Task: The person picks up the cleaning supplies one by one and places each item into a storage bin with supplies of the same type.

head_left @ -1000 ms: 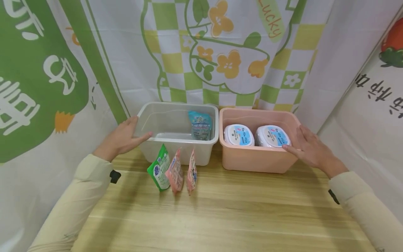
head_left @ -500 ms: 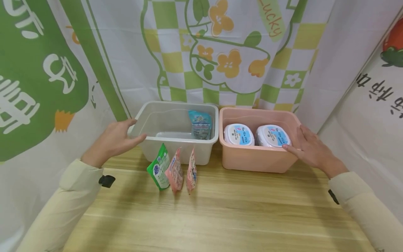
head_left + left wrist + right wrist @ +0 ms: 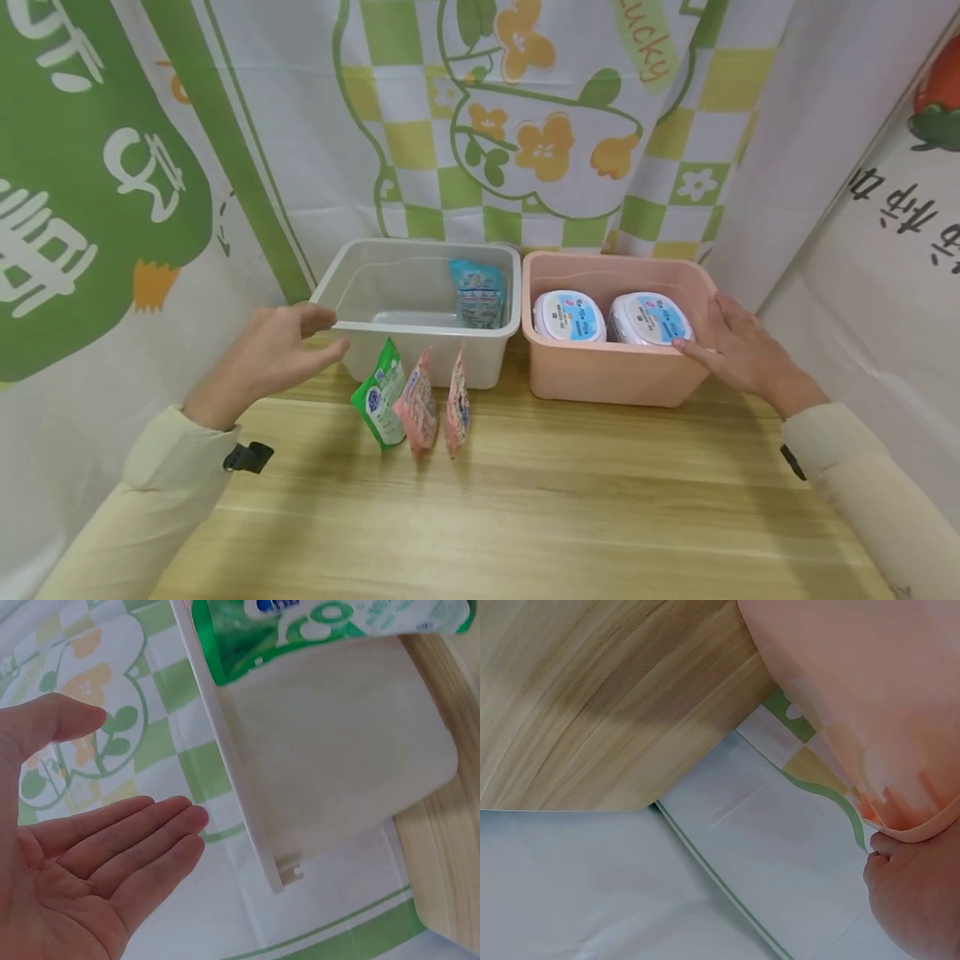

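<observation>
My left hand [image 3: 279,350] is off the front left corner of a pale grey storage bin [image 3: 416,333], its thumb and fingers spread with nothing between them. The left wrist view shows the open palm [image 3: 82,900] beside the bin's rim [image 3: 232,780]. A blue pouch [image 3: 478,293] stands inside the bin's right end. My right hand [image 3: 753,354] holds the front right corner of a pink storage bin [image 3: 615,379], thumb over the front rim, fingers along the side. Two white-lidded tubs [image 3: 570,317] with blue labels sit in it. The right wrist view shows bent fingers [image 3: 889,847] under the rim.
A green pouch [image 3: 382,400] and two pink pouches [image 3: 418,407] stand upright on the wooden table [image 3: 525,508], before the grey bin. Printed white and green cloth [image 3: 420,158] hangs behind the bins and at both sides.
My left hand has come away from the grey bin's corner, moving left and toward me. The right hand stays at the pink bin's corner. Bins and pouches keep their places.
</observation>
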{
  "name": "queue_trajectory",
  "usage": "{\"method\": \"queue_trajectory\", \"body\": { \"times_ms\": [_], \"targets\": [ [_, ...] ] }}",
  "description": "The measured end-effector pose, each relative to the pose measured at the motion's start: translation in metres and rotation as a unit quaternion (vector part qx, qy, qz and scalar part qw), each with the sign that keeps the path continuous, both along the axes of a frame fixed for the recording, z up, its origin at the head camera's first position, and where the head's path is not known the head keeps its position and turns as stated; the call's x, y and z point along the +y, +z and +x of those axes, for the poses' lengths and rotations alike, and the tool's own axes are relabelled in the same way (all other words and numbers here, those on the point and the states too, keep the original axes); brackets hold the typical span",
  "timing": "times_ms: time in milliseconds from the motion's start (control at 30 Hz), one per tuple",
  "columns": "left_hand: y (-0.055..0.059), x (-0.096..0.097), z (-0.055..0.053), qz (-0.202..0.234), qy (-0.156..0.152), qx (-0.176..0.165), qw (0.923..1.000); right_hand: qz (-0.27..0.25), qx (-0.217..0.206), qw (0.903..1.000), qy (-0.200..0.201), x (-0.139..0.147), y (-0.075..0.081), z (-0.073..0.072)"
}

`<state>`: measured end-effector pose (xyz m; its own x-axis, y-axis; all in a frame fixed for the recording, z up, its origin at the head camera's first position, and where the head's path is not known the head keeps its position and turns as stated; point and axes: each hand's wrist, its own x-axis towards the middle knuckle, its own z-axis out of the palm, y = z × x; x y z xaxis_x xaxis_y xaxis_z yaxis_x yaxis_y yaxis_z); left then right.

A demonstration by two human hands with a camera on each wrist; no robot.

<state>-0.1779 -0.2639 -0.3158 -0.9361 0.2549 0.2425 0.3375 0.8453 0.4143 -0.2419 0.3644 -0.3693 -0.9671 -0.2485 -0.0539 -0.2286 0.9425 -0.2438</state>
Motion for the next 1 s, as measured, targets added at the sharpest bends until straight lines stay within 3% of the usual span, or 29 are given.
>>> {"method": "queue_trajectory", "body": {
  "times_ms": [300,500,1000],
  "targets": [
    [-0.005,0.012,0.012,0.012,0.012,-0.019,0.9997,0.002,0.002,1.0000,-0.002,0.001,-0.002,-0.003],
    [-0.013,0.019,0.020,0.012,0.003,-0.040,0.9991,-0.004,-0.006,1.0000,-0.004,0.000,0.000,-0.001],
    [-0.040,0.034,0.021,0.008,0.005,-0.032,0.9994,-0.005,-0.003,1.0000,-0.003,0.000,-0.001,-0.001]
  ]
}}
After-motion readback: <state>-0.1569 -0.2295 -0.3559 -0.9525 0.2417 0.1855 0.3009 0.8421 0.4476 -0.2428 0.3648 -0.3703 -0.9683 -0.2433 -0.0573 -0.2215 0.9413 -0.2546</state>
